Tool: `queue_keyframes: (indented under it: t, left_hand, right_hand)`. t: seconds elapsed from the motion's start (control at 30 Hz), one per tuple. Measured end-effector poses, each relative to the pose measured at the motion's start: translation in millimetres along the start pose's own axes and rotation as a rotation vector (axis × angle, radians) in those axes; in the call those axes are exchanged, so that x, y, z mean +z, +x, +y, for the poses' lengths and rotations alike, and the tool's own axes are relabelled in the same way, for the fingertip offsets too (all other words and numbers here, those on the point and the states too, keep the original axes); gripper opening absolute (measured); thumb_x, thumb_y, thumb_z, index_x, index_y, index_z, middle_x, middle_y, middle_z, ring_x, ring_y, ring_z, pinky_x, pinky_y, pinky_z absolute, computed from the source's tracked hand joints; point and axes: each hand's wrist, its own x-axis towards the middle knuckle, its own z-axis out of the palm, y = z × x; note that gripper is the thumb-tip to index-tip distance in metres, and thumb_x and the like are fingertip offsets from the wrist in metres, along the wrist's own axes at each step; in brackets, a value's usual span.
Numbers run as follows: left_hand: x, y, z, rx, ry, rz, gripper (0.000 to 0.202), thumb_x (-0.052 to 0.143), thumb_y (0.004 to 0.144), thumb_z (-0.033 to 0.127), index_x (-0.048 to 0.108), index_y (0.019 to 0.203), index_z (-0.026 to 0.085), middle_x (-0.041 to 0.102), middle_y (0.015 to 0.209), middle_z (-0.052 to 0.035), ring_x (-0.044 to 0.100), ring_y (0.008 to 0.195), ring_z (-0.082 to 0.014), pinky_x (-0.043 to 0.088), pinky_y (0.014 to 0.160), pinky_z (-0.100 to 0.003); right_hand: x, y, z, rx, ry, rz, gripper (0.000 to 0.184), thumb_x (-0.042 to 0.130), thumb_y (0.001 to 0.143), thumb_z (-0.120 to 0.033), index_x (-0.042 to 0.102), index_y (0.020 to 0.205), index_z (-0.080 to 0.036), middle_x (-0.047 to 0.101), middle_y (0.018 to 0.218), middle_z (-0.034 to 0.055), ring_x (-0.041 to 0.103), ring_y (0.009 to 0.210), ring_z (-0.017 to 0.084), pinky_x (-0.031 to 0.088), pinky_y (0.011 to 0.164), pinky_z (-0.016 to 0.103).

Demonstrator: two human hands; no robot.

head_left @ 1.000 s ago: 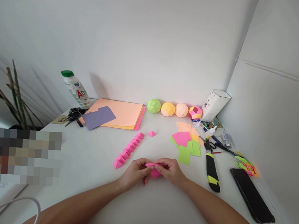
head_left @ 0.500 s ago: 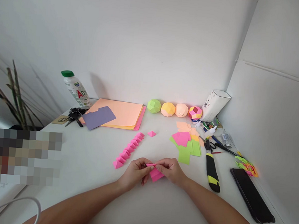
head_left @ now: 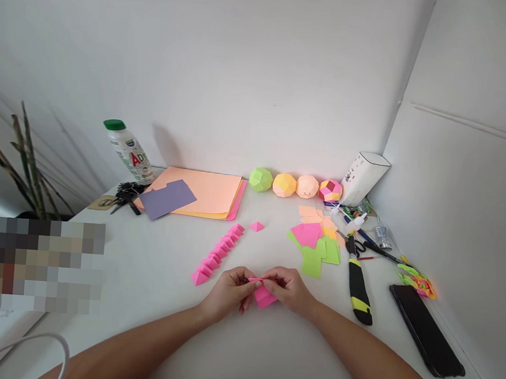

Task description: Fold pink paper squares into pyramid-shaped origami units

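Observation:
My left hand (head_left: 228, 290) and my right hand (head_left: 289, 288) meet over the white table (head_left: 143, 268), both pinching one small pink paper piece (head_left: 263, 295) between fingertips. The paper's lower corner hangs below my fingers. Just left of my hands runs a row of several folded pink paper units (head_left: 218, 253), and a single pink unit (head_left: 256, 226) lies farther back. A loose pile of pink, green and orange paper squares (head_left: 316, 243) sits right of my hands.
Several paper balls (head_left: 295, 185) line the back wall beside a white box (head_left: 363, 177). Orange sheets (head_left: 201, 193) with a purple card, keys and a bottle (head_left: 128, 151) lie back left. A black-yellow utility knife (head_left: 357, 286), scissors, pens and a phone (head_left: 425, 330) lie right.
The pink paper has shifted a little between my fingers, its lower corner now showing more to the right. My hands stay in place.

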Motion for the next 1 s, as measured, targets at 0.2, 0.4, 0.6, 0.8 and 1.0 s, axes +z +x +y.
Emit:
queue_keyframes:
  t: [0.2,0.4,0.6,0.8,1.0]
  left_hand:
    - [-0.1,0.5,-1.2,0.014,-0.015,0.004,0.029,0.068,0.073,0.042,0.055,0.079,0.016,0.055,0.040,0.0070,0.046,0.031,-0.0081,0.035,0.033,-0.018]
    - [2.2,-2.2,3.5,0.018,-0.018,0.030,0.032,0.069,0.071,0.044,0.058,0.080,0.015,0.056,0.041,0.0057,0.048,0.033,-0.0088,0.036,0.035,-0.019]
    - [2.8,-2.4,3.4,0.012,-0.025,0.032,0.032,0.069,0.071,0.044,0.056,0.075,0.016,0.056,0.040,0.0055,0.046,0.032,-0.0082,0.035,0.035,-0.019]
    - [2.3,-2.3,1.7,0.008,-0.011,0.028,0.031,0.067,0.073,0.045,0.056,0.074,0.016,0.056,0.040,0.0052,0.045,0.032,-0.0080,0.034,0.035,-0.019]
    - [2.2,-2.5,1.5,0.006,-0.009,0.025,0.031,0.067,0.073,0.046,0.055,0.072,0.017,0.057,0.040,0.0053,0.045,0.032,-0.0083,0.034,0.035,-0.019]
  right_hand:
    - [0.1,0.3,-3.3,-0.044,0.000,-0.020,0.026,0.058,0.084,-0.037,0.072,0.096,-0.019,0.073,0.088,0.0066,0.065,0.080,0.019,0.051,0.070,0.031]
    - [-1.9,1.2,-0.8,0.007,0.019,-0.007,0.029,0.061,0.081,-0.039,0.073,0.096,-0.017,0.073,0.085,0.0069,0.065,0.077,0.019,0.051,0.068,0.031]
    - [-2.6,1.2,1.9,0.022,0.036,-0.026,0.028,0.061,0.081,-0.038,0.073,0.094,-0.017,0.072,0.083,0.0064,0.064,0.073,0.018,0.050,0.064,0.029]
    - [-2.9,1.3,1.1,0.031,0.022,-0.044,0.028,0.060,0.082,-0.038,0.073,0.092,-0.016,0.071,0.078,0.0057,0.061,0.068,0.016,0.047,0.060,0.027]
    - [-3.3,1.9,-1.1,0.030,0.018,-0.053,0.025,0.060,0.082,-0.036,0.073,0.090,-0.016,0.070,0.075,0.0049,0.059,0.065,0.015,0.045,0.057,0.026]
